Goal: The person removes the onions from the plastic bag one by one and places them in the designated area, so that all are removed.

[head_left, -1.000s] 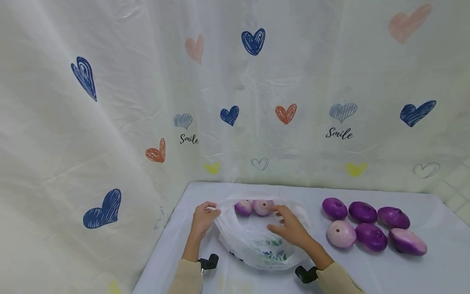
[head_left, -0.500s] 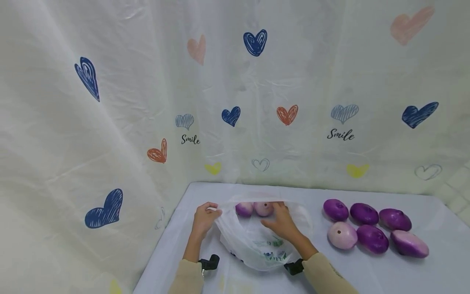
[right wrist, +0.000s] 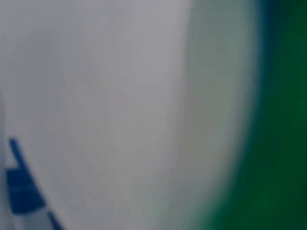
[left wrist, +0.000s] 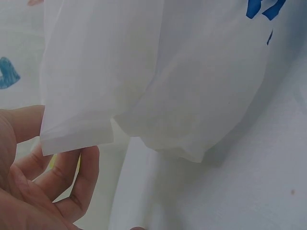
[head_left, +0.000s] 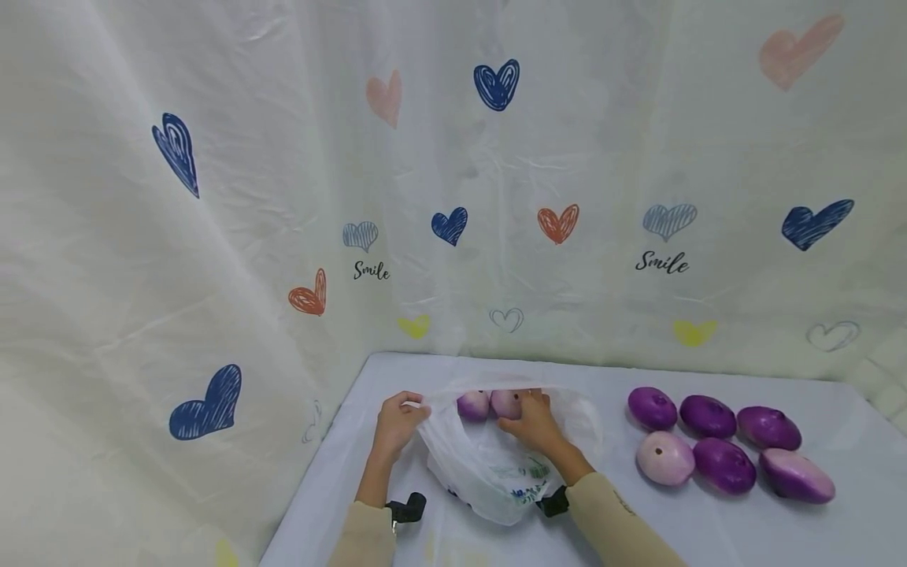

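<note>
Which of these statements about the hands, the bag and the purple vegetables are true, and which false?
1. The left hand pinches the bag by its edge. True.
2. Six purple vegetables lie on the table outside the bag. True.
3. The bag holds nothing. False: two purple vegetables sit in it.
4. The loose vegetables lie left of the bag. False: they lie to its right.
5. The right hand is at the vegetables in the bag. True.
</note>
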`<state>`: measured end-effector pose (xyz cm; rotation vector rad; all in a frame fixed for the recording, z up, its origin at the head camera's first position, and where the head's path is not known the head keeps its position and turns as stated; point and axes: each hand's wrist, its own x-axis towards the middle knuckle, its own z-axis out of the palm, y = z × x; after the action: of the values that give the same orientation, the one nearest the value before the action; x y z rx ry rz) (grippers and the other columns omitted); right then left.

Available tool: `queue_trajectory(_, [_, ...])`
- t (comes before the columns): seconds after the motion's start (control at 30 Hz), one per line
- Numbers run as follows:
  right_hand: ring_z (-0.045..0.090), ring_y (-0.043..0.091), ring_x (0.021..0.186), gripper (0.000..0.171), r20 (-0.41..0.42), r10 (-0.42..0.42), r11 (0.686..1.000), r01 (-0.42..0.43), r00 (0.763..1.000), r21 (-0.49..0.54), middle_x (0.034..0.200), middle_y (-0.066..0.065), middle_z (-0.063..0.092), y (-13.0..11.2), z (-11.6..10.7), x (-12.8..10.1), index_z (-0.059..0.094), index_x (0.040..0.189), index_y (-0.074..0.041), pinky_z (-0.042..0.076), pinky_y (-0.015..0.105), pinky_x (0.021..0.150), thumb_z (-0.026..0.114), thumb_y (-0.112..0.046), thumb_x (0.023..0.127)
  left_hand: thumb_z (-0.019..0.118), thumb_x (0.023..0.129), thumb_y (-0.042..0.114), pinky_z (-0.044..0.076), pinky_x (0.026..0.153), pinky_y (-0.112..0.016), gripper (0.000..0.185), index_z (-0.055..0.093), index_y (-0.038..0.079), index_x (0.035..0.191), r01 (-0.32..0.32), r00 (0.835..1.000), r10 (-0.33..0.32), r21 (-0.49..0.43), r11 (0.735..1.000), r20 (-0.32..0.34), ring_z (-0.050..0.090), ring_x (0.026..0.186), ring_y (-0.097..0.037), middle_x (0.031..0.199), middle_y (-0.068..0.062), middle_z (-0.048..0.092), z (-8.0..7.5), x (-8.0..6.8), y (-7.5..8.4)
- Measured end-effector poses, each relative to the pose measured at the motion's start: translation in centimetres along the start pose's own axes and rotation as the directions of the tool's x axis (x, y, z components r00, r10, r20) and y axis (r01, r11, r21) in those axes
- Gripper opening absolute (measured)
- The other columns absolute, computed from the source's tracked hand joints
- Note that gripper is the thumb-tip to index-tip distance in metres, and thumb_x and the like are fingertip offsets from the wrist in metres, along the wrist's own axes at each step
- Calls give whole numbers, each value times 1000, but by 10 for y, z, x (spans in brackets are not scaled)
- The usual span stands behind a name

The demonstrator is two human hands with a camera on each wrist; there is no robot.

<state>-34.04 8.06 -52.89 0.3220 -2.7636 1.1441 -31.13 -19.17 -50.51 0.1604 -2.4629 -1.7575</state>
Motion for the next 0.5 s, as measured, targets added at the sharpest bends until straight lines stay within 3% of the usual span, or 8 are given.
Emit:
queue_trajectory(0.27, [52,44,124,72,-4,-18,1000,18,1000,8,140,28,50,1,-4,-6,49,143,7,43,59,108,83,-12,83,73,92,15,44,63,-31,22,69,4,111,2,1000,-2,-3,1000,-2,62,74,-18,84,-9,73,1,-1,2])
queue_trajectory(0.5, [56,38,119,70,39,-40,999,40,998,11,138,22,53,-1,-12,-19,53,143,-7,48,56,102,86,-14,81,73,92,15,45,65,-31,23,69,4,111,1,1000,-1,4,1000,-5,64,76,-19,86,-10,73,0,-1,2])
